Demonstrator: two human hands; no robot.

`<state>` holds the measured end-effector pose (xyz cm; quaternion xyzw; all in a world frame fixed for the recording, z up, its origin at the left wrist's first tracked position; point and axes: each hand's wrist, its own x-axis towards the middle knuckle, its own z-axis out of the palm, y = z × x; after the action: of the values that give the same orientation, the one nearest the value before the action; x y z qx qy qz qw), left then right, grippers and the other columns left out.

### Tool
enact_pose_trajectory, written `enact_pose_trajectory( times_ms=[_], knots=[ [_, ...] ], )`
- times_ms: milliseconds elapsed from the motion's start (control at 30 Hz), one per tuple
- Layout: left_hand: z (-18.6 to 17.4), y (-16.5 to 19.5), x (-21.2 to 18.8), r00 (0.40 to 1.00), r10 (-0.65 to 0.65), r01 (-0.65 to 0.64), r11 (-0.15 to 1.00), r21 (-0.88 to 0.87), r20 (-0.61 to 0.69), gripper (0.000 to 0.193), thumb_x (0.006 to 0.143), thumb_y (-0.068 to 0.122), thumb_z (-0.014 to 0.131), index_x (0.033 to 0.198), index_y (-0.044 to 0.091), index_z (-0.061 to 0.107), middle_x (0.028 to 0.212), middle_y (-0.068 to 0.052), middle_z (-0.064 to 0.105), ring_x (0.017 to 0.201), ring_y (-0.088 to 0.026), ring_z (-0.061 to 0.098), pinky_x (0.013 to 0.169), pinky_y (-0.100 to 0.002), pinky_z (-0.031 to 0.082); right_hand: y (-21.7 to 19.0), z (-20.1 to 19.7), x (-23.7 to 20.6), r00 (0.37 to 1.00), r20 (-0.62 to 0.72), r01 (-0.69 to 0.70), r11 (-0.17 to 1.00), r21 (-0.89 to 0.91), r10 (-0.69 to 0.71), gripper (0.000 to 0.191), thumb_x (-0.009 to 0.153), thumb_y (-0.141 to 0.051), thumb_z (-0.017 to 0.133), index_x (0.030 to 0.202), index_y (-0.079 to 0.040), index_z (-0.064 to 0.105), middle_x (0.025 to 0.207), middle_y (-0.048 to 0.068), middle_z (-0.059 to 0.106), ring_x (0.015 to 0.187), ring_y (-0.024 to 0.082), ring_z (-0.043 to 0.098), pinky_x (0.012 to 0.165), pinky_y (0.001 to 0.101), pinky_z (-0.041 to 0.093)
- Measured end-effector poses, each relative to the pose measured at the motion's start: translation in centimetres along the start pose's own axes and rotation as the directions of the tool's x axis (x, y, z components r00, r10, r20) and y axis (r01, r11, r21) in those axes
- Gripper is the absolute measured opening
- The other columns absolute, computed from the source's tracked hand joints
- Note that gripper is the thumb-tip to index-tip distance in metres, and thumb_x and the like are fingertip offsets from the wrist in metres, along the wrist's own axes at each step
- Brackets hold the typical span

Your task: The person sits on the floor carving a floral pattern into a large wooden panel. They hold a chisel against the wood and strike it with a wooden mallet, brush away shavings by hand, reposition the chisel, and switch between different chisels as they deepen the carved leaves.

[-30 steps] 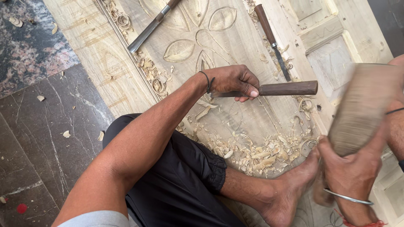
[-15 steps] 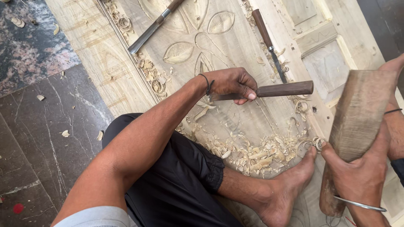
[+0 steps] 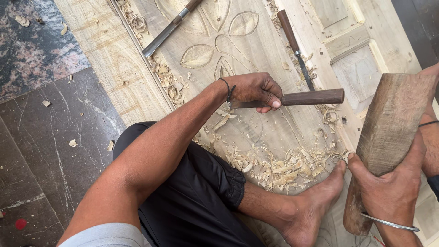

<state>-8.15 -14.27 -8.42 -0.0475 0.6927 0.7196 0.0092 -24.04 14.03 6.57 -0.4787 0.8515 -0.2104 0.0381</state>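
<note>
A dark stone floor [image 3: 50,137] lies at the left edge, flecked with pale chips. On it rests a carved wooden panel [image 3: 256,132] of light timber, with leaf shapes cut into its upper part and curled shavings [image 3: 279,167] heaped near a bare foot [image 3: 311,206]. The left hand [image 3: 256,89] has its grip pressed tight around a chisel [image 3: 297,98], the brown handle pointing right, its long axis nearly level. Just right of that handle end, the right hand [image 3: 388,187] clasps a thick, worn wooden mallet [image 3: 388,132], tilted upright. Two spare chisels [image 3: 169,27] lie near the panel's top edge
</note>
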Motion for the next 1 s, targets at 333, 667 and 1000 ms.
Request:
enact_pose_trajectory(
  times_ms=[333,667,1000],
  knots=[
    [0.0,-0.6,0.4,0.999,0.003,-0.001,0.999,-0.040,0.039,0.027,0.092,0.031,0.076,0.087,0.004,0.075,0.066,0.003,0.066,0.063,-0.008,0.062,0.061,-0.027,0.053,-0.2,1.4,0.1,1.000,0.023,0.019,0.982,-0.190,-0.015,0.099,0.075,-0.011,0.086,0.157,0.003,0.033,0.135,0.033,0.061,0.117,0.041,0.065,0.097,0.0459,0.054],
    [0.0,-0.7,0.5,0.999,-0.035,0.033,0.998,0.049,0.041,0.028,0.092,0.032,0.075,0.086,0.004,0.075,0.065,0.003,0.066,0.063,-0.009,0.063,0.062,-0.027,0.052,0.7,1.3,-0.3,0.983,-0.117,0.123,0.983,-0.138,-0.140,0.093,0.081,-0.011,0.082,0.156,0.003,0.028,0.135,0.035,0.060,0.118,0.046,0.065,0.098,0.0501,0.053],
    [-0.4,-0.9,0.3,0.996,-0.037,0.037,0.999,0.009,0.077,0.023,0.093,0.027,0.075,0.091,0.003,0.075,0.069,0.001,0.069,0.065,-0.009,0.065,0.064,-0.028,0.055,0.3,1.0,-0.3,0.995,0.090,-0.021,0.996,-0.092,0.030,0.105,0.073,-0.017,0.083,0.164,-0.012,0.031,0.125,0.031,0.064,0.111,0.047,0.067,0.093,0.0520,0.053]
  ],
)
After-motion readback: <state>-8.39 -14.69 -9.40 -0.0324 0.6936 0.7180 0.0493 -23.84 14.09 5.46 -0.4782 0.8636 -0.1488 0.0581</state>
